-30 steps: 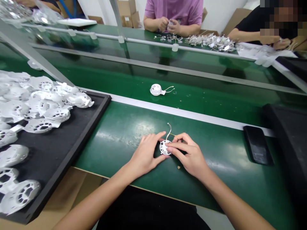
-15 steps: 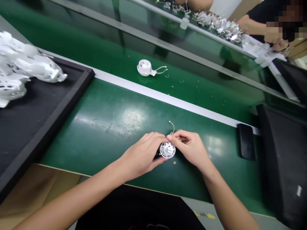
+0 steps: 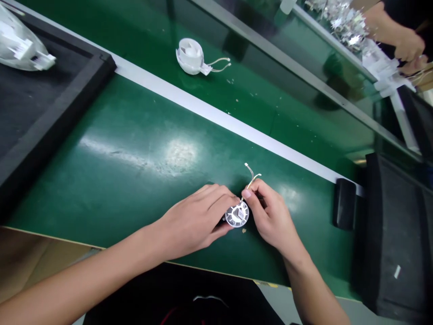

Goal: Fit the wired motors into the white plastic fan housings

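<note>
Head cam: my left hand (image 3: 203, 216) grips the white disc (image 3: 237, 215), right hand (image 3: 270, 212) pinches its wires (image 3: 251, 183); desk (image 3: 142, 126)'s roomy toward the tray (image 3: 72, 92) edge.

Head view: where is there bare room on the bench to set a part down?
Broadest: the green bench between the black tray, the white strip and the left hand. Smaller: between the right hand and the dark oblong object. Crowded: around the round white part and its wires, with both hands there.

The bench (image 3: 142, 113) looks smooth and glossy, lightly scuffed; the round part (image 3: 237, 215) and the fan unit (image 3: 190, 56) look like hard plastic; the black tray (image 3: 77, 92) looks matt.
</note>
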Tool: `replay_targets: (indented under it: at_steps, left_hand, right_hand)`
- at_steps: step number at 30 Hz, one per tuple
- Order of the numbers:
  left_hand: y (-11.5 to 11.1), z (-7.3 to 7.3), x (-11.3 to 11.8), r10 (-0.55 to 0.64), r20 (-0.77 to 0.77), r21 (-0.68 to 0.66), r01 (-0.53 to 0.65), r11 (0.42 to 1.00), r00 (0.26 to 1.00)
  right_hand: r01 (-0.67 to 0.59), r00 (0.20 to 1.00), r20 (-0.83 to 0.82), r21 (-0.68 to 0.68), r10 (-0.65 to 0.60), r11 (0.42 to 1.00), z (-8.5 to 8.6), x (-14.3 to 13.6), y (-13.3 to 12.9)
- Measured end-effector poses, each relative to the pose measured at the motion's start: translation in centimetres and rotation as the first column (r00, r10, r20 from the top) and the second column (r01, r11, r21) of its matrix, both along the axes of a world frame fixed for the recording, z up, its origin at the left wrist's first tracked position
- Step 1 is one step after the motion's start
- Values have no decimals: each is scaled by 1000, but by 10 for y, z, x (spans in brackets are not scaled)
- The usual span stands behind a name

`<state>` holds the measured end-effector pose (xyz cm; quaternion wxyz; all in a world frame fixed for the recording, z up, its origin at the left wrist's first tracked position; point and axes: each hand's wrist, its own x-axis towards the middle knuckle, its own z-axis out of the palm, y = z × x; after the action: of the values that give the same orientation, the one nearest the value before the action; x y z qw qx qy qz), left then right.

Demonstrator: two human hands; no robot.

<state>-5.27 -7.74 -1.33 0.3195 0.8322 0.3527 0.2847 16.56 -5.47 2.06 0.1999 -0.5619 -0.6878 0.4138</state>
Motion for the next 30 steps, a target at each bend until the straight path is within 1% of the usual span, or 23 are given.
replay_targets:
  at_steps: [3, 6, 12, 16, 20, 23, 27, 30]
  left_hand:
    - [0, 0, 0, -5, -1, 46, 5, 999, 1000]
    - [1, 1, 0, -4, -6, 62, 5, 998, 1000]
    - [0, 2, -1, -10, -27, 76, 12, 997, 1000]
    - [-1, 1, -2, -22, -51, 90, 27, 996, 998]
    - [-2, 0, -1, -31, -53, 101, 37, 994, 998]
    - [-2, 0, 1, -16, -50, 92, 20, 996, 999]
    - [-3, 2, 4, 23, -61, 83, -18, 996, 998]
    - [-3, 3, 5, 31, -58, 90, -26, 996, 998]
  right_hand:
    - [8, 1000, 9, 22, -8, 1000, -4, -1, 1]
    - [8, 1000, 22, 60, -9, 998, -5, -3, 1]
    - [1, 999, 51, 205, -12, 979, -2, -6, -3]
    - [-48, 995, 100, 252, 23, 967, -2, -7, -1]
    - [-78, 992, 117, 246, 50, 966, -6, -7, 3]
    - [-23, 999, 53, 199, 13, 980, -7, -6, 4]
    - [71, 997, -8, 119, -71, 990, -2, 0, 3]
    - [90, 996, -31, 64, -88, 994, 2, 6, 2]
